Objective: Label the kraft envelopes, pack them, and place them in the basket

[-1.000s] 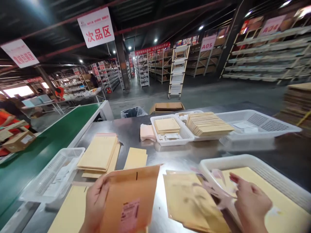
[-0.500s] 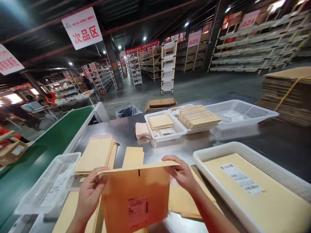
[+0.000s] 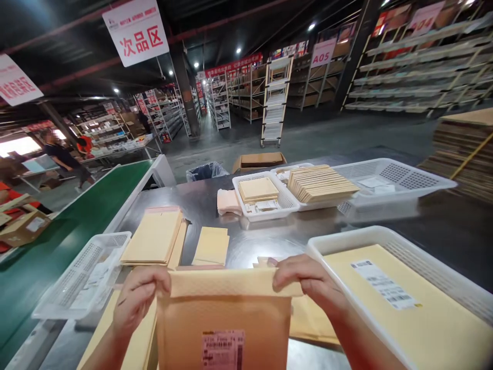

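Both hands pinch the folded top of a padded envelope, which is held up at the near edge of the view, above the worktop. The left hand has its thumb and fingers closed on the left end of the fold, and the right hand grips near the right end. The fold runs as a pale band across the top, and a printed label shows lower down on the envelope's front. Beyond the left hand lies a pile of envelopes, with two small yellow envelopes to its right. More envelopes lie partly hidden behind the right hand. To the right, a large white basket holds a big yellow envelope bearing a white label. At the far side, a small white basket contains a short stack of envelopes, just beside a leaning row of envelopes and a pink bundle. On the left, another white basket with papers inside sits near a green conveyor belt, and a cardboard box is at the belt's far left.
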The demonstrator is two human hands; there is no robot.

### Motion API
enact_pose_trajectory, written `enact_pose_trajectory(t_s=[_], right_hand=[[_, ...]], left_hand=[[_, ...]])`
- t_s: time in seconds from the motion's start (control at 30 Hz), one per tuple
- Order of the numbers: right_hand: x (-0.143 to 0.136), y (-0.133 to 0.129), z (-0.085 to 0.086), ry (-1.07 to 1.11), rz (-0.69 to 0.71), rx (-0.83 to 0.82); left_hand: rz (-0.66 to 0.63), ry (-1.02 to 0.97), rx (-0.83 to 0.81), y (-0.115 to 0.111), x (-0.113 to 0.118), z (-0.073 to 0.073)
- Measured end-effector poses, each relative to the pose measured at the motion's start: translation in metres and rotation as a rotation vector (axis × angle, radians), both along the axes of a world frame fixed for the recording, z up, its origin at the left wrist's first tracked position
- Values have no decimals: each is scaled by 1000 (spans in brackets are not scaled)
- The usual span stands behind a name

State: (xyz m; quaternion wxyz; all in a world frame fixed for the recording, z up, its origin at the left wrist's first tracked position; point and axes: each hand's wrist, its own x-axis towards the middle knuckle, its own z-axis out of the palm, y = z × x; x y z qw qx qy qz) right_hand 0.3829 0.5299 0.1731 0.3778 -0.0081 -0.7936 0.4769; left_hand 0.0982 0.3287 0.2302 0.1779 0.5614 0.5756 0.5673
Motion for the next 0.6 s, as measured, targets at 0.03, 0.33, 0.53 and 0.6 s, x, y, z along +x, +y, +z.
enact_pose_trajectory(t_s=[0.03, 0.33, 0.53, 0.6], right_hand=[[-3, -3, -2, -11, -37, -10], [-10, 16, -37, -116, -534, -191], [-54, -25, -9, -233, -376, 528], [-65, -34, -3, -264, -230, 655]], left_hand=[[51, 6, -13, 2, 3, -1], [409, 505, -3, 2, -2, -26], [52, 819, 86, 24, 46, -34], [-53, 845, 112, 27, 55, -30]])
